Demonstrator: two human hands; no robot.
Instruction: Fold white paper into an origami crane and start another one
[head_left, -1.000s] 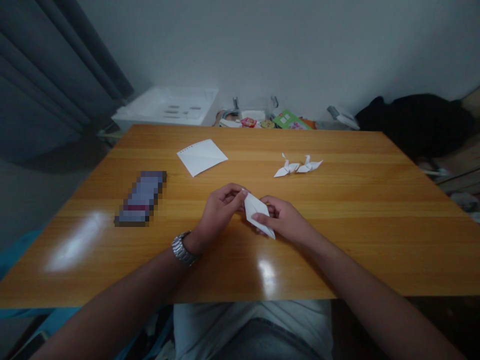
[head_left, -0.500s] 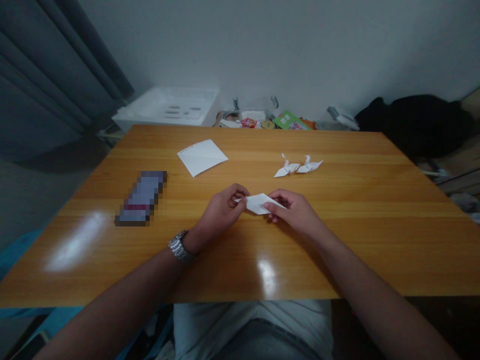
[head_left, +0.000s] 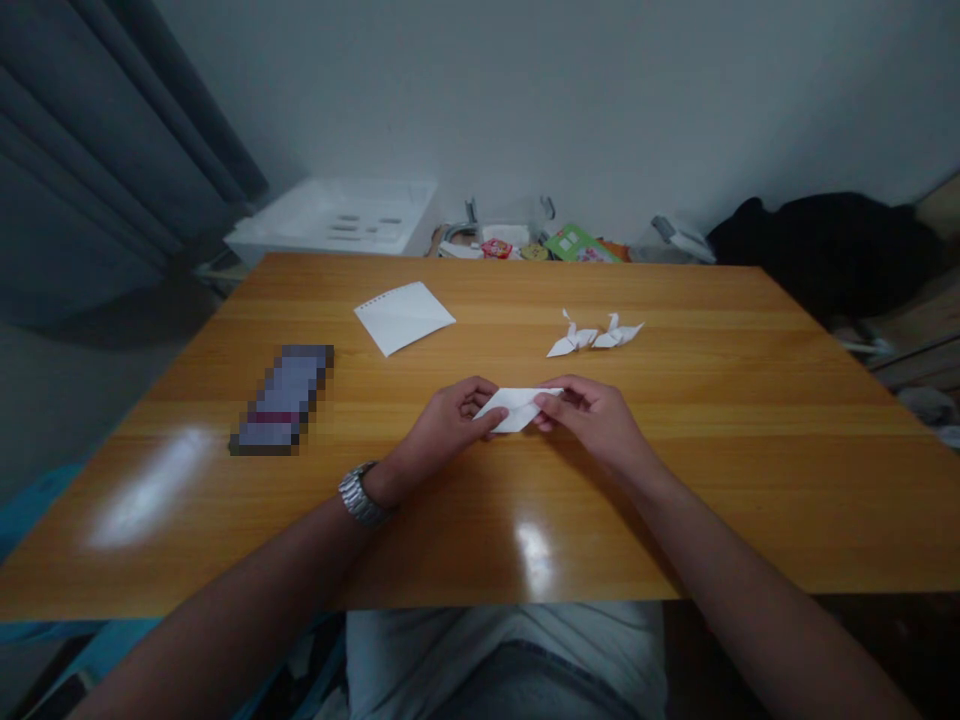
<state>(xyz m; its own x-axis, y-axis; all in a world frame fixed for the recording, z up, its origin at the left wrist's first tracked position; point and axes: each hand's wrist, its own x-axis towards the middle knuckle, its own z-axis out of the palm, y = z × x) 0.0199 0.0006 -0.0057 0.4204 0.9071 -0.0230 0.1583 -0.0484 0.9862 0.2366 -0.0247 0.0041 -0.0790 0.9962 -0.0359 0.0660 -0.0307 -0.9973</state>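
Note:
A small folded piece of white paper (head_left: 516,408) is held between my two hands, over the near middle of the wooden table. My left hand (head_left: 459,412) pinches its left end, thumb on top and fingers behind. At the right end, my right hand (head_left: 586,408) grips it the same way, its thumb lying across the top face. The fingertips behind the paper are partly hidden. Two white origami cranes (head_left: 596,336) stand side by side just beyond my right hand. Farther left lies a flat white sheet of paper (head_left: 405,318) with a perforated edge.
A blurred-out phone (head_left: 283,398) lies on the left of the table (head_left: 750,480). Past the far edge are a white plastic basin (head_left: 337,215), a green packet (head_left: 577,243) among small items, and a dark heap (head_left: 825,245) at right.
The folded paper has changed from a pointed diamond to a shape with a straight upper edge. My left thumb has moved onto its face, and the right hand has shifted slightly.

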